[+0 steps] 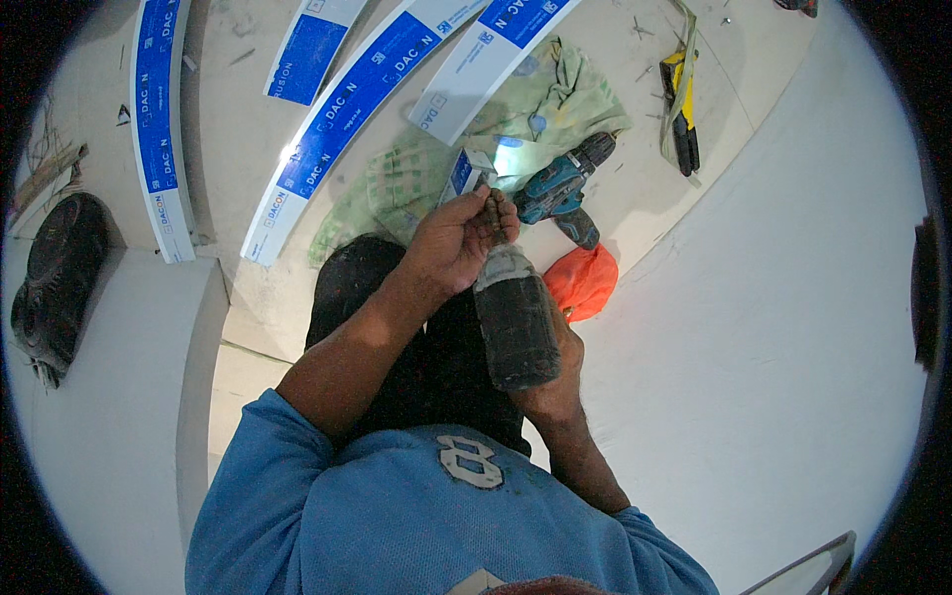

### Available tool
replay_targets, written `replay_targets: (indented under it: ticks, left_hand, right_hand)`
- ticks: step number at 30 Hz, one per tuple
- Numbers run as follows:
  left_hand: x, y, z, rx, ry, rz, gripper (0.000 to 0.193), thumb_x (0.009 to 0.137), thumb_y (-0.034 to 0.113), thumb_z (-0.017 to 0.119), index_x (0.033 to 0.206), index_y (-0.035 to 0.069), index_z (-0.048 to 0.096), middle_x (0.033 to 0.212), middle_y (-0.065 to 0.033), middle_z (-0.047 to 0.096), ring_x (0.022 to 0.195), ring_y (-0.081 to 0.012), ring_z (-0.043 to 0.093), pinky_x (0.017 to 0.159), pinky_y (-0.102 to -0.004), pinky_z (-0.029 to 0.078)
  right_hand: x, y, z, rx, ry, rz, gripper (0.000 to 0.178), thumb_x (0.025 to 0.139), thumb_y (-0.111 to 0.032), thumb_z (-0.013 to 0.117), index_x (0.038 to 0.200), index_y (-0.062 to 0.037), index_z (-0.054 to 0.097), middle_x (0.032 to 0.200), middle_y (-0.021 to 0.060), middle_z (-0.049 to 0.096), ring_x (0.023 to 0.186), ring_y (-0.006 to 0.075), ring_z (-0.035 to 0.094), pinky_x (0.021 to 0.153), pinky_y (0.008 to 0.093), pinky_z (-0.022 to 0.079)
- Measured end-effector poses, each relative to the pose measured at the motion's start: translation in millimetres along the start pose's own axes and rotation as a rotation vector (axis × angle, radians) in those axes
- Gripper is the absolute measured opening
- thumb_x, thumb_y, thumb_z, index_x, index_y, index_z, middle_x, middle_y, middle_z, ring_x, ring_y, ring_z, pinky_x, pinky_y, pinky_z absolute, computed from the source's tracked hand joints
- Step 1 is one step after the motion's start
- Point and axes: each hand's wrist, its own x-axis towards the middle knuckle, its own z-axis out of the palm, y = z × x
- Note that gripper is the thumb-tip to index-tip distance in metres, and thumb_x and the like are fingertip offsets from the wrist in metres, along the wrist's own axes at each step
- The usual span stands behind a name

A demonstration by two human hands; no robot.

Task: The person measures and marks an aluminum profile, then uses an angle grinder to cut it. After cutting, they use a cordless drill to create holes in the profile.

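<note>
My right hand (pixel 564 368) grips a clear plastic bottle (pixel 519 324) from its right side, and much of that hand is hidden behind it. Dark contents fill most of the bottle, whose narrower end points away from me. At that end is my left hand (pixel 452 241), fingers curled in; what lies in them is too small to make out. Just beyond them is a short blue-and-white piece of profile (pixel 466 175). A teal-and-black cordless drill (pixel 555 186) lies to the right of my left hand, and a bright patch of light falls near it. Beside the bottle rests an orange-red pouch-like item (pixel 583 282).
Long white strips with blue film (pixel 347 124) lie across the floor ahead. A green patterned cloth (pixel 397 178) is spread under the drill. Farther right lies a yellow-and-black tool (pixel 680 109) with a strap. A dark shoe-like object (pixel 61 278) sits at left, on a white ledge (pixel 119 397).
</note>
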Motion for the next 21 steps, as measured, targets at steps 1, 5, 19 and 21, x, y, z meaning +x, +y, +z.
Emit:
replay_targets:
  ticks: [1,5,19,21]
  left_hand:
    - [-0.8,0.5,2.3,0.022,0.026,0.006,0.029,0.119,0.022,0.052,0.117,-0.004,0.065,0.106,-0.0193,0.076,0.094,-0.0303,0.075,0.09,-0.0435,0.062]
    - [-0.7,3.2,6.0,0.053,0.084,-0.003,0.028,0.119,0.021,0.053,0.118,-0.005,0.064,0.106,-0.0181,0.076,0.092,-0.0304,0.075,0.089,-0.0437,0.062]
    - [5.3,0.6,2.2,0.074,0.057,0.035,0.026,0.12,0.02,0.052,0.118,-0.003,0.064,0.109,-0.0195,0.075,0.094,-0.027,0.073,0.09,-0.0414,0.063]
    - [1.9,0.0,5.9,0.018,0.057,0.052,0.027,0.12,0.022,0.053,0.118,-0.003,0.064,0.109,-0.0193,0.075,0.095,-0.0272,0.073,0.089,-0.0408,0.063]
  right_hand:
    - [0.7,-1.9,-0.2,0.025,0.005,0.009,0.095,0.09,-0.03,0.087,0.17,-0.0019,0.044,0.145,0.0273,0.071,0.126,0.0414,0.076,0.105,0.0503,0.06]
    - [3.6,-23.2,-7.0,0.037,-0.017,0.08,0.078,0.089,-0.01,0.087,0.158,0.004,0.054,0.14,0.0256,0.074,0.127,0.0369,0.077,0.107,0.0452,0.061]
    - [15.6,-38.3,-26.4,0.04,-0.082,0.104,0.082,0.089,-0.018,0.085,0.162,-0.0065,0.049,0.117,0.026,0.08,0.107,0.046,0.08,0.091,0.0511,0.064]
    - [18.9,-42.5,-30.5,0.059,-0.112,0.126,0.083,0.089,-0.019,0.085,0.162,-0.0064,0.049,0.117,0.0262,0.08,0.107,0.0463,0.08,0.091,0.0517,0.064]
